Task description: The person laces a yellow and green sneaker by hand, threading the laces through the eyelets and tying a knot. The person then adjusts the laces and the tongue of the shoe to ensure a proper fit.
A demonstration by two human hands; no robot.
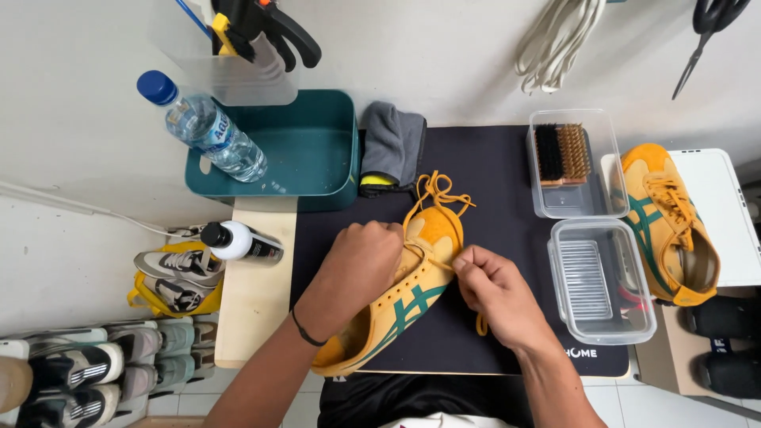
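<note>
While the yellow sneaker lies on the dark mat, the left hand is curled over its upper, and the right hand pinches the yellow lace, probably between thumb and forefinger.

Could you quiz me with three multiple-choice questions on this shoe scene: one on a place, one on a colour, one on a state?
1. Where is the second yellow shoe?
A. right of the clear boxes
B. inside the teal tray
C. under the grey cloth

2. What colour is the water bottle cap?
A. red
B. blue
C. white

3. What is the right hand doing?
A. resting flat
B. pinching a lace
C. holding scissors

Answers: 1 A, it lies beyond the clear boxes; 2 B, the cap shows blue; 3 B, its fingers grip the lace of the held shoe, which the left hand steadies.
</note>
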